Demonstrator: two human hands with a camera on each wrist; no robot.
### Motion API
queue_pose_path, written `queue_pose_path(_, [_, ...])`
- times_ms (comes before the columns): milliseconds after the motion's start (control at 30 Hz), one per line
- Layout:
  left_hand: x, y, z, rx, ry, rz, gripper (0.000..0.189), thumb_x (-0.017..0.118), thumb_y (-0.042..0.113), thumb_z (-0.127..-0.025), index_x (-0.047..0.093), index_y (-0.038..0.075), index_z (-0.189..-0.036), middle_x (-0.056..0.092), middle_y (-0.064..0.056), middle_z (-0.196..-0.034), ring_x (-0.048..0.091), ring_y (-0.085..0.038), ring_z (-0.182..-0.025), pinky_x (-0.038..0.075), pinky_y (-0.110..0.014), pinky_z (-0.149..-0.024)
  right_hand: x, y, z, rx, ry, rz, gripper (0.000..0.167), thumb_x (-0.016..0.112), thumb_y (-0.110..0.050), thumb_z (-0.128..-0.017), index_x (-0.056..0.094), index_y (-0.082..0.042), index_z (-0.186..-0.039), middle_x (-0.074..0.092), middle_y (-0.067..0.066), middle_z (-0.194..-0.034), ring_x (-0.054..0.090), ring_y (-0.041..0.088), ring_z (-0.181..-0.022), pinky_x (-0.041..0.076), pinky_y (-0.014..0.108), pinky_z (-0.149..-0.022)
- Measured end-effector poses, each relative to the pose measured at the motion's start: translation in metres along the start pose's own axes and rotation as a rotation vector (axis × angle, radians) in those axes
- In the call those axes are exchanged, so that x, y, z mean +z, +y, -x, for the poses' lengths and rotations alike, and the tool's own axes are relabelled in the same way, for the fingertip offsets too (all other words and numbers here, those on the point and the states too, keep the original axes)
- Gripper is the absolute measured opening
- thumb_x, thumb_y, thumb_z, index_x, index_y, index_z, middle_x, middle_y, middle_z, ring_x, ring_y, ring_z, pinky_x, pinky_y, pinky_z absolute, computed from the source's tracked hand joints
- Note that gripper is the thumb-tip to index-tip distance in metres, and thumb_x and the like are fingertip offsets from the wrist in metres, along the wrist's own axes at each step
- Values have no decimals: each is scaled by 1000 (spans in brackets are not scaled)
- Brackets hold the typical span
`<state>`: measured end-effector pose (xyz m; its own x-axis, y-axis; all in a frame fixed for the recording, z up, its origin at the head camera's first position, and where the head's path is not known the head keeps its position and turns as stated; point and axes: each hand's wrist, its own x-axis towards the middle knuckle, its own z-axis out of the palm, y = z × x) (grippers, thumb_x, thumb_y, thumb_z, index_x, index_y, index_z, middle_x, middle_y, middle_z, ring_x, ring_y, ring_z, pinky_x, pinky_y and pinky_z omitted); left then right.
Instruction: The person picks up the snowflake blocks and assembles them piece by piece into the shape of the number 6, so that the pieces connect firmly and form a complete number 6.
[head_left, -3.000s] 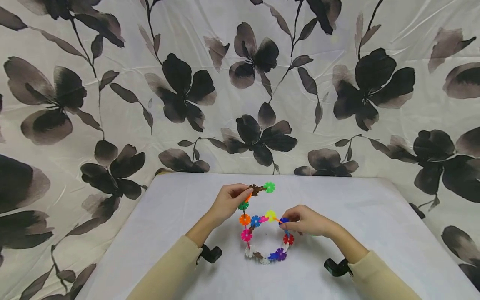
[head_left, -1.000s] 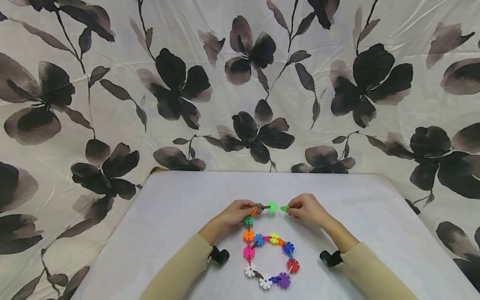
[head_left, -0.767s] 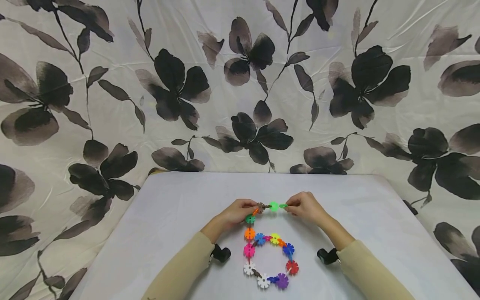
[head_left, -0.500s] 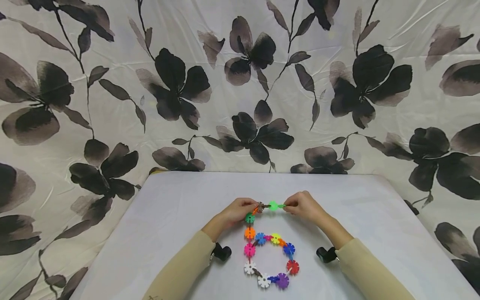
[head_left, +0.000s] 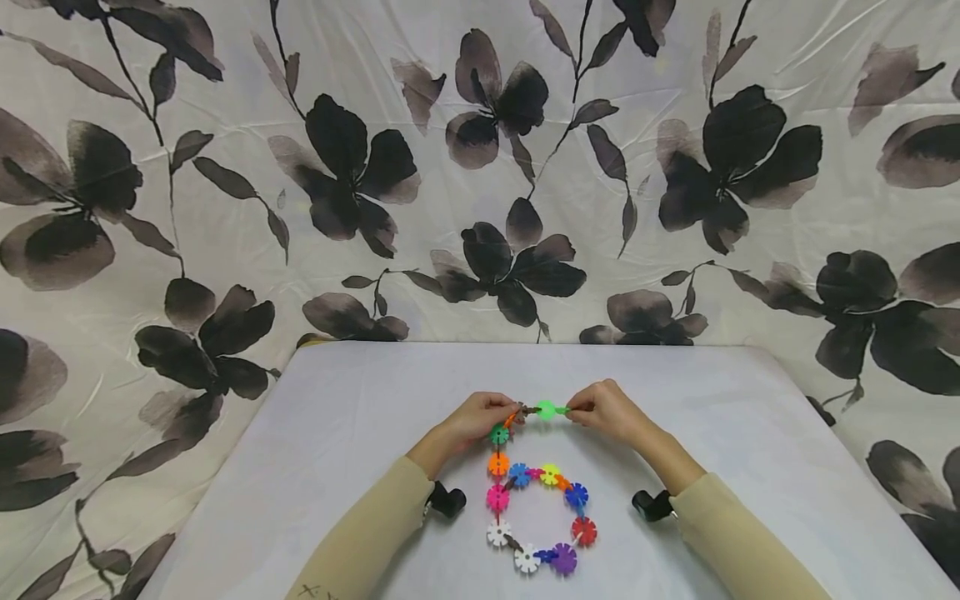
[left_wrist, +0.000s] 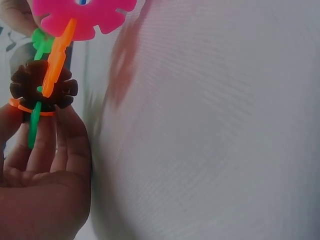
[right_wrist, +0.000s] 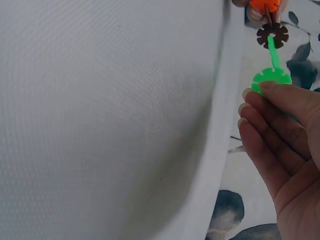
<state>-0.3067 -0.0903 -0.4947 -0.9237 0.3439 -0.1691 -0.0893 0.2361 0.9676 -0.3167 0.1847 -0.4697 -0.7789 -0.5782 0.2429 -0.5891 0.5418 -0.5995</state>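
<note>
A chain of colourful notched snowflake discs lies on the white table in the head view, curved like a 6, with a pink disc on its left side and a red disc on its right. My left hand pinches the chain's upper end beside a brown disc and an orange one. My right hand pinches a light green disc between thumb and fingers. That disc meets the edge of another light green disc, which follows the brown one. Fingertips partly hide the gripped pieces.
The white-covered table ends at a back edge, behind which a flower-printed cloth hangs. Black wrist cameras, one on the left wrist and one on the right, sit low beside the loop.
My right hand left the blue disc on the loop and came up holding a light green disc. The gap between it and the chain's light green end disc has closed. My left hand keeps its grip.
</note>
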Motion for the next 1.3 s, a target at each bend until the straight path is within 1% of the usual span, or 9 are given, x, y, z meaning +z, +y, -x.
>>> queue_pose_path(233, [1, -1, -1, -18, 33, 12, 27, 64, 21, -103, 75, -1, -112, 78, -10, -102, 62, -12, -85, 49, -23, -73, -2, -2, -1, -26, -13, -5, 7, 77, -1, -89, 80, 2, -95, 77, 4, -82, 62, 3, -65, 54, 21, -59])
queue_pose_path(467, [1, 0, -1, -24, 36, 15, 26, 65, 21, -102, 75, -2, -111, 77, -9, -100, 61, -12, -82, 49, -23, -72, -3, -2, -2, -66, -26, 3, 5, 77, 0, -89, 80, 2, -93, 77, 5, -82, 61, 2, -65, 54, 22, -59])
queue_pose_path(567, [2, -1, -1, -41, 52, 17, 25, 67, 21, -101, 76, -1, -110, 76, -5, -96, 60, -12, -80, 48, -22, -71, -3, -2, -2, -107, -30, 28, 4, 77, 0, -88, 80, 1, -91, 77, 3, -82, 62, 2, -67, 54, 22, -60])
queue_pose_path(733, [2, -5, -2, -29, 81, 27, 25, 69, 20, -100, 76, -2, -109, 75, -3, -92, 60, -11, -79, 49, -23, -72, -2, -1, -4, -191, -16, 89, 3, 78, -1, -88, 81, -2, -90, 77, 2, -84, 65, 3, -72, 55, 24, -63])
queue_pose_path(833, [3, -5, -2, -35, 78, 75, 24, 69, 17, -99, 76, -3, -110, 77, -7, -97, 65, -10, -79, 51, -22, -74, -3, -2, -5, -209, -31, 116, 3, 78, -2, -89, 81, -3, -89, 77, 2, -84, 66, 4, -72, 55, 25, -64])
queue_pose_path(933, [5, -4, -2, -46, 77, 98, 23, 69, 14, -99, 76, -4, -112, 77, -11, -103, 68, -9, -80, 53, -22, -76, -3, -2, -5, -210, -59, 132, 4, 78, -2, -89, 81, -4, -89, 77, 2, -85, 67, 5, -74, 57, 27, -67])
queue_pose_path(1033, [5, -2, -1, -52, 85, 86, 23, 69, 14, -99, 76, -3, -112, 77, -11, -104, 68, -9, -81, 52, -22, -75, -1, 0, -5, -211, -75, 132, 4, 77, -2, -90, 81, -4, -91, 78, 1, -87, 68, 6, -77, 59, 28, -71])
queue_pose_path(1133, [4, -1, -1, -64, 87, 73, 23, 69, 16, -99, 76, -2, -112, 78, -11, -101, 67, -9, -81, 51, -22, -75, 0, 0, -3, -211, -67, 113, 5, 77, -3, -90, 81, -3, -93, 78, 2, -89, 70, 7, -79, 60, 29, -73])
queue_pose_path(1300, [3, 0, -2, -72, 93, 62, 24, 70, 17, -98, 77, -1, -112, 77, -10, -104, 64, -10, -85, 50, -22, -75, -5, -2, -4, -257, -44, 82, 4, 77, -2, -90, 81, -1, -92, 78, 3, -87, 69, 7, -76, 59, 28, -69])
